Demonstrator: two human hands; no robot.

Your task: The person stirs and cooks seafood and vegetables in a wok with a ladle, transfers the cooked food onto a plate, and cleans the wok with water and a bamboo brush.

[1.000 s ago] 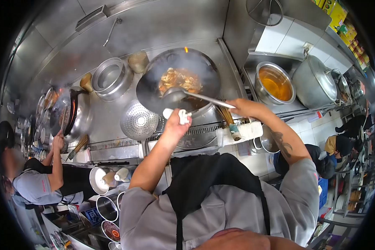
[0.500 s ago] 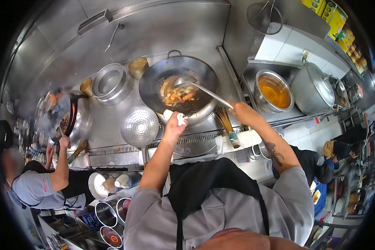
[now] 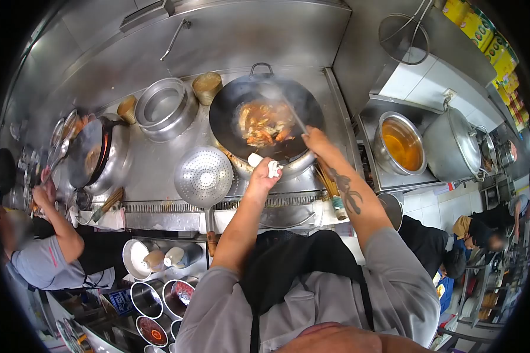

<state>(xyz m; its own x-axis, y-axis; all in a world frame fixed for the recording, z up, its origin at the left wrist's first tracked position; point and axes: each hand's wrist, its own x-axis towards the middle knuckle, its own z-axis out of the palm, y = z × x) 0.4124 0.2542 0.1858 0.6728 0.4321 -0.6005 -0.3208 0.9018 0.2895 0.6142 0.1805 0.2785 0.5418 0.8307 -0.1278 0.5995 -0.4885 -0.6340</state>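
A dark wok point(image 3: 224, 120) sits on the range in front of me, with browned food pieces in reddish sauce point(image 3: 265, 122) and some steam in it. My left hand point(image 3: 266, 178) is closed round a folded white cloth point(image 3: 255, 160) at the wok's near rim; whatever the cloth covers there is hidden. In my right hand point(image 3: 319, 145) is the handle of a ladle point(image 3: 294, 113). The ladle's bowl is blurred above the far side of the food. A perforated skimmer point(image 3: 204, 175) lies left of my left hand. Below my right forearm rests a bamboo brush point(image 3: 335, 197).
Stacked metal pots point(image 3: 164, 112) and a woven-looking container point(image 3: 206, 88) stand left of the wok. To the right are a bowl of orange liquid point(image 3: 401, 144) and a lidded pot point(image 3: 450, 144). A co-worker point(image 3: 59, 247) works at another wok on the left. More people stand at right.
The ladle's bowl has moved from the food to the wok's far side, my right hand shifting left. The food is more spread out and steams more. The co-worker's hands have moved left.
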